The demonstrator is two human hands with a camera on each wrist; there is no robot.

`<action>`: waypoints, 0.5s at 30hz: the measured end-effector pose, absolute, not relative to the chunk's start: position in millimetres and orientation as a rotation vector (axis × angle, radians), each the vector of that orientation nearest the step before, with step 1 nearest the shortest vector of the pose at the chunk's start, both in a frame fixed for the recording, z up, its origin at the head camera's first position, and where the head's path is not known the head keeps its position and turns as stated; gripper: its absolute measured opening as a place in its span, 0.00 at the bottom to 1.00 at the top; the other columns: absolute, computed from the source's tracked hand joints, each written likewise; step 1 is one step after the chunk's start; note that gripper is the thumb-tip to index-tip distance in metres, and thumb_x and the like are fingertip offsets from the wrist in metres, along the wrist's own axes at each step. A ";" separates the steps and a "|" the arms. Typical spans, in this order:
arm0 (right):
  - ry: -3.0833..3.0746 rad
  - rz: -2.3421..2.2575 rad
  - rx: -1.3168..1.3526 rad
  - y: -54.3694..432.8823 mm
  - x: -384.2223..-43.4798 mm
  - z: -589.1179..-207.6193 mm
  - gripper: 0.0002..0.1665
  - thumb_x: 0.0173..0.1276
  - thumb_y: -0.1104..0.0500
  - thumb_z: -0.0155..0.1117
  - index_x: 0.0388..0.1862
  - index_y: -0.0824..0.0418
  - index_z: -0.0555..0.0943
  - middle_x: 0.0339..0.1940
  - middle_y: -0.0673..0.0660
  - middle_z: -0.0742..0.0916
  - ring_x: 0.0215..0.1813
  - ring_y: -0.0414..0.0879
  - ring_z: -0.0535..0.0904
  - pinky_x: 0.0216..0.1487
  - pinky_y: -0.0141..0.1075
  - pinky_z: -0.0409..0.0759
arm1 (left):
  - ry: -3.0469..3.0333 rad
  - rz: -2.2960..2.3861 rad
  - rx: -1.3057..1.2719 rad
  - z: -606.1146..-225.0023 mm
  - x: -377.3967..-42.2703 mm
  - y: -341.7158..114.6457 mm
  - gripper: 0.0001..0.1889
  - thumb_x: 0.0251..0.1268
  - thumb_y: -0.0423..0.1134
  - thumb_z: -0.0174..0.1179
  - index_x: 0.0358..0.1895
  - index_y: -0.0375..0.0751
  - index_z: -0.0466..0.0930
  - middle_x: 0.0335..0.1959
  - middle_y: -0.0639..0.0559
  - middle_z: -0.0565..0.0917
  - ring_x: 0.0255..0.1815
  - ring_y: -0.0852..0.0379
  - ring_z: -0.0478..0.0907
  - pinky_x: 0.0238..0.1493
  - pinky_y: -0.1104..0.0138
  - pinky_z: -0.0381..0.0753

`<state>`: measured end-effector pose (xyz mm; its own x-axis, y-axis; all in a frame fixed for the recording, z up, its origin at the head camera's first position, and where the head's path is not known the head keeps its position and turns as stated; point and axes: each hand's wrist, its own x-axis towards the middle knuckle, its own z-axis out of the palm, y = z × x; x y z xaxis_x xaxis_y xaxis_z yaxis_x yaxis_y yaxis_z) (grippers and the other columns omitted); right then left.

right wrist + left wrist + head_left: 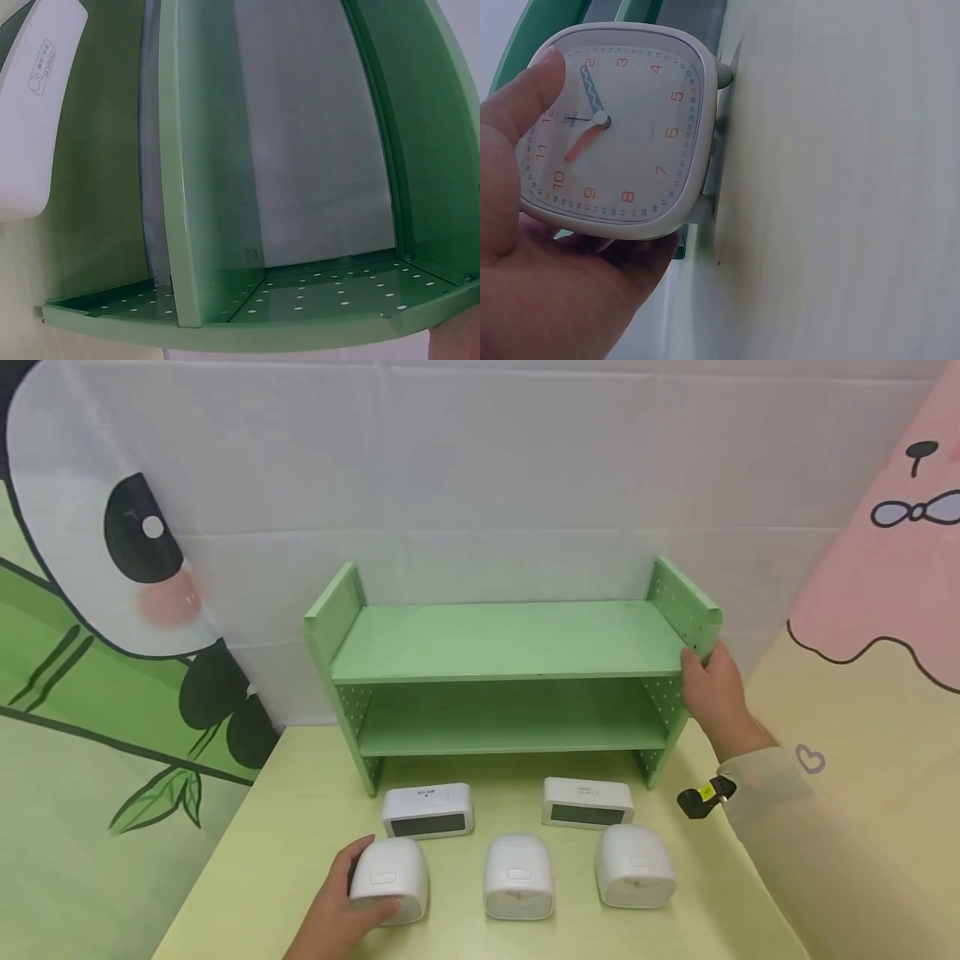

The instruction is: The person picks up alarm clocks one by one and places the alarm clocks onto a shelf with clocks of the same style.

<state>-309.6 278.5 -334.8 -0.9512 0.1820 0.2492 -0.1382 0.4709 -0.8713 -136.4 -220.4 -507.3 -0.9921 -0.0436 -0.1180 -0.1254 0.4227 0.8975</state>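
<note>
My left hand [339, 903] grips a white rounded alarm clock [390, 864] at the table's front left, thumb over its front. Up close in the left wrist view, this clock's face [637, 157] shows orange numerals, with small feet beside the tabletop; whether they touch it I cannot tell. My right hand [716, 697] holds the right side panel of a green two-tier shelf [502, 643], thumb at the front edge and the other fingers mostly hidden behind. Both tiers are bare. In the right wrist view the perforated side panel [300, 300] crosses the bottom.
Two more white alarm clocks stand in the front row, one in the middle [519, 868] and one at the right [635, 860]. Behind them are two white digital clocks, left [427, 800] and right [588, 795]. A printed cloth [510, 468] hangs behind the pale yellow table [247, 827].
</note>
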 end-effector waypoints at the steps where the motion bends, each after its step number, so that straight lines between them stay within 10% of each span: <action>1: -2.409 1.475 -0.044 278.7 -309.6 -335.4 0.38 0.84 0.42 0.36 0.80 0.66 0.55 0.68 0.75 0.72 0.65 0.69 0.70 0.57 0.63 0.74 | 2.581 1.654 -0.153 -507.6 -136.4 -220.2 0.52 0.50 0.38 0.81 0.77 0.42 0.58 0.71 0.39 0.70 0.59 0.47 0.73 0.57 0.59 0.75; 15: -2.367 1.484 -0.054 275.7 -309.4 -336.3 0.38 0.84 0.44 0.36 0.82 0.65 0.53 0.74 0.72 0.69 0.74 0.66 0.63 0.71 0.64 0.62 | 2.595 1.679 -0.194 -506.7 -134.5 -219.0 0.51 0.50 0.38 0.82 0.76 0.42 0.59 0.71 0.39 0.71 0.61 0.45 0.74 0.55 0.59 0.77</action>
